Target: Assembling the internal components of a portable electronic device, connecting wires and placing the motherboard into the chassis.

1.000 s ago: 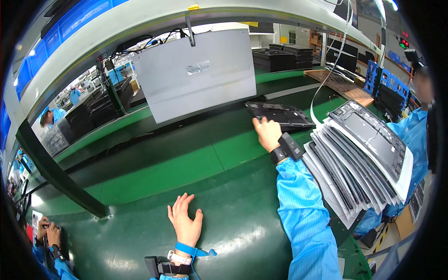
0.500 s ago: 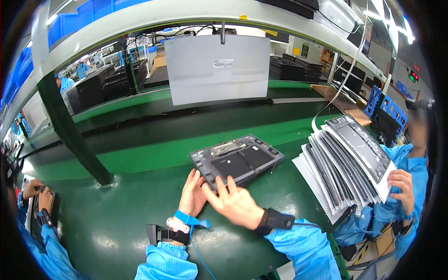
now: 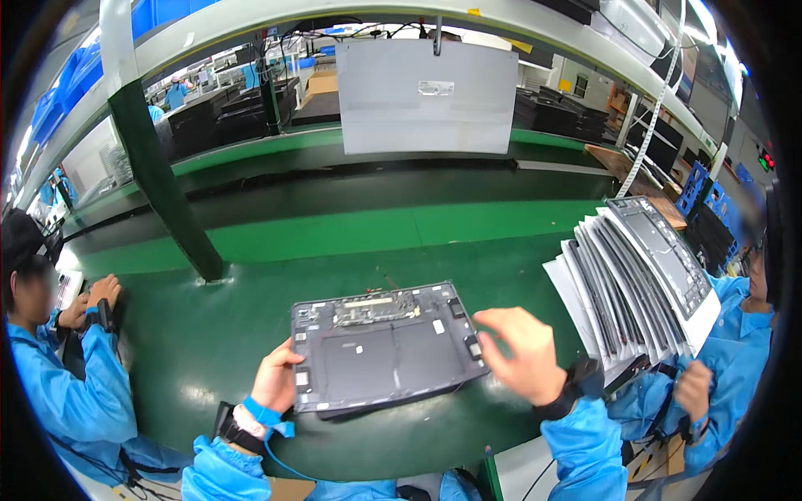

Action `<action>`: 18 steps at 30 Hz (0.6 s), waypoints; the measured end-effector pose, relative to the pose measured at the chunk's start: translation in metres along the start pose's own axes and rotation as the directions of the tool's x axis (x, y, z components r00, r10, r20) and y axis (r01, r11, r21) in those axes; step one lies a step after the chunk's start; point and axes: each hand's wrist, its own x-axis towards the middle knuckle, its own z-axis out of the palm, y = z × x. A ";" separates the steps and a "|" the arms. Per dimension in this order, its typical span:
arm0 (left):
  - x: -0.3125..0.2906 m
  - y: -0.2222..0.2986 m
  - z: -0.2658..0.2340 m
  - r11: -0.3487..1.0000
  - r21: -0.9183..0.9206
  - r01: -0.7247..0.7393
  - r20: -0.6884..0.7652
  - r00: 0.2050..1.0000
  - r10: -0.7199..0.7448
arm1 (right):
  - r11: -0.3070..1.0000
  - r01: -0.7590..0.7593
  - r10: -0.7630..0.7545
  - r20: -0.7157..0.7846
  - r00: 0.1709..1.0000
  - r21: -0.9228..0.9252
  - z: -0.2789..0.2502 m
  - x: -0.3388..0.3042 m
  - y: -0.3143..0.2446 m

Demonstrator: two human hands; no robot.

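Observation:
A dark grey laptop base (image 3: 384,346), open side up with boards and flat battery cells showing, lies on the green work surface (image 3: 334,242) right in front of me. My left hand (image 3: 276,380) grips its near left edge, thumb on top. My right hand (image 3: 522,355) hovers with fingers spread just off the right edge of the base, holding nothing. Both wrists wear dark bands, and a blue strap hangs from the left one.
A leaning stack of several grey laptop panels (image 3: 643,284) stands at the right. A person in blue (image 3: 727,367) sits beyond it, another person in blue (image 3: 58,367) at the left. A green post (image 3: 167,192) rises at the left, a white board (image 3: 426,96) hangs ahead.
The laptop base has been drawn closer to me and set flat. My right hand has come off its top and moved to the right side; my left hand now holds the left edge.

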 end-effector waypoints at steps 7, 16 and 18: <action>-0.067 0.011 -0.012 0.980 0.197 0.004 -0.066 0.998 0.009 | 0.810 -0.441 0.235 0.476 0.848 0.386 0.002 -0.026 0.020; -0.094 0.007 0.004 0.924 0.362 -0.128 -0.060 0.985 0.160 | 0.902 -0.234 -0.017 0.571 0.820 0.363 0.019 -0.035 0.010; -0.100 0.007 0.000 0.923 0.371 -0.105 -0.063 0.988 0.138 | 0.908 -0.231 -0.019 0.585 0.811 0.350 0.022 -0.036 0.011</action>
